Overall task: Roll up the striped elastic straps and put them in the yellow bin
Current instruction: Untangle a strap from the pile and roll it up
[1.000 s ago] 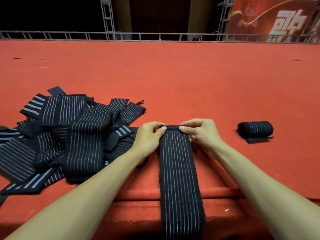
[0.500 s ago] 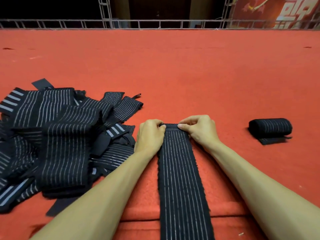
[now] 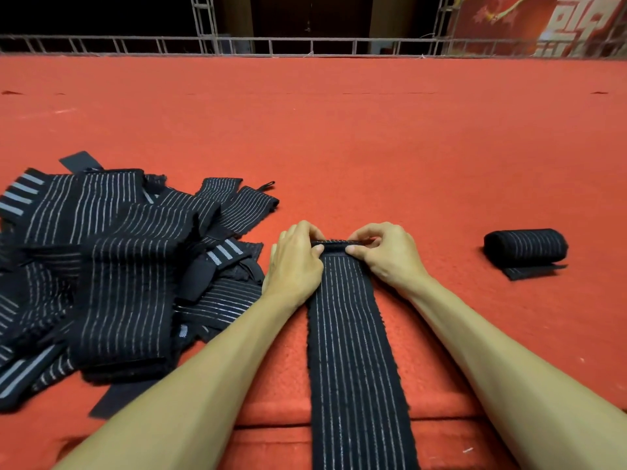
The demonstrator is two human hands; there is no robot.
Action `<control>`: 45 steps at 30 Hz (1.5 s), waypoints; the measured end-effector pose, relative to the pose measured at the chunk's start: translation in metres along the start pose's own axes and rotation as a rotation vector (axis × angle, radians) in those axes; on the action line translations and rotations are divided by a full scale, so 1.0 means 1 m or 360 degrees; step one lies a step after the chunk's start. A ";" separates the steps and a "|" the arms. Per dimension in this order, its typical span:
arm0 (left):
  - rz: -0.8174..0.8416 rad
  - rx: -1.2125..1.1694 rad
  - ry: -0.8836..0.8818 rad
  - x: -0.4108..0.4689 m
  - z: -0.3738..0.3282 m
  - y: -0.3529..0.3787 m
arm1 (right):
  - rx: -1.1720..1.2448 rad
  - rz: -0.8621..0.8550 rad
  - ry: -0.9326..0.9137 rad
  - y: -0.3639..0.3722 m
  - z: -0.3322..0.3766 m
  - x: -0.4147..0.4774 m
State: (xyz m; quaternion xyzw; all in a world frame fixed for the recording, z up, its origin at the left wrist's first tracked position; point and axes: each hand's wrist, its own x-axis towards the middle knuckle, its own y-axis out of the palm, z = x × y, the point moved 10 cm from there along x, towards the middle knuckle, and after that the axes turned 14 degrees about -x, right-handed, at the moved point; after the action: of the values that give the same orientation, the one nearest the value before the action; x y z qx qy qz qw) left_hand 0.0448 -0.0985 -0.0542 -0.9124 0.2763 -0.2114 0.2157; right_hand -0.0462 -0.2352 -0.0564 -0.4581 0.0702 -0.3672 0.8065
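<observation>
Pinching the far end of a black striped elastic strap (image 3: 353, 351), both hands sit close together with fingers curled over a small first fold of the fabric. The left hand (image 3: 295, 262) grips the fold's left edge, thumb tucked against it. The right hand (image 3: 383, 254) grips the right edge, thumb pressed on the near side of the fold and fingers bent over the top. From the fold the strap runs flat and straight back toward the person, between the two forearms, and hangs over the near edge of the red-carpeted worktop (image 3: 373, 147). Just left of the left hand lies a loose pile of unrolled striped straps (image 3: 118, 266), overlapping one another. Well apart to the right rests one rolled strap (image 3: 526, 245), its loose tail flat on the carpet beneath it. A metal railing (image 3: 305, 45) borders the far edge, with a red banner (image 3: 543, 22) behind it at upper right.
</observation>
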 end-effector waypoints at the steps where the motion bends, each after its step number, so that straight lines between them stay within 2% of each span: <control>1: 0.0007 -0.0013 0.0004 -0.001 0.000 0.000 | 0.0025 0.0003 -0.0011 -0.001 0.002 -0.002; 9: 0.0268 -0.0432 -0.0067 -0.025 -0.017 -0.004 | 0.0442 -0.0089 0.0063 -0.020 0.010 -0.027; 13: 0.0229 -0.0576 -0.0004 -0.045 -0.049 -0.027 | 0.0717 -0.0111 -0.0052 -0.055 0.041 -0.048; 16: 0.0136 -0.0789 0.0069 -0.059 -0.086 -0.054 | 0.0977 0.0000 -0.0077 -0.084 0.062 -0.067; 18: 0.0127 -0.1004 -0.0006 -0.069 -0.102 -0.063 | 0.1130 0.0115 -0.0058 -0.099 0.073 -0.078; 23: 0.0585 -0.1742 -0.0403 -0.105 -0.139 -0.054 | 0.1466 0.0406 -0.0090 -0.132 0.097 -0.107; 27: 0.0746 -0.2074 -0.0497 -0.122 -0.165 -0.063 | 0.1607 0.0480 -0.0148 -0.153 0.112 -0.120; 29: 0.0699 -0.1933 -0.0482 -0.124 -0.164 -0.063 | 0.1515 0.0422 -0.0083 -0.152 0.108 -0.122; 31: 0.0629 -0.1618 -0.0468 -0.126 -0.151 -0.060 | 0.1271 0.0390 0.0015 -0.140 0.097 -0.125; 33: 0.0582 -0.1423 -0.0468 -0.125 -0.136 -0.052 | 0.1112 0.0430 0.0134 -0.122 0.083 -0.130; 38: 0.0465 -0.1297 -0.0497 -0.119 -0.106 -0.040 | 0.1140 0.0466 0.0210 -0.089 0.062 -0.124; 41: 0.0548 -0.1235 -0.0470 -0.119 -0.095 -0.031 | 0.1195 0.0381 0.0189 -0.081 0.055 -0.113; 45: 0.0801 -0.1276 -0.0503 -0.127 -0.095 -0.016 | 0.1233 0.0298 0.0170 -0.081 0.052 -0.104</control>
State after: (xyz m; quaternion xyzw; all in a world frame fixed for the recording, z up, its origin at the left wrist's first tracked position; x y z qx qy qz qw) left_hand -0.0922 -0.0371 -0.0023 -0.8494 0.5114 0.1110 -0.0686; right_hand -0.1403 -0.1563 0.0146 -0.0920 0.0097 -0.3147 0.9447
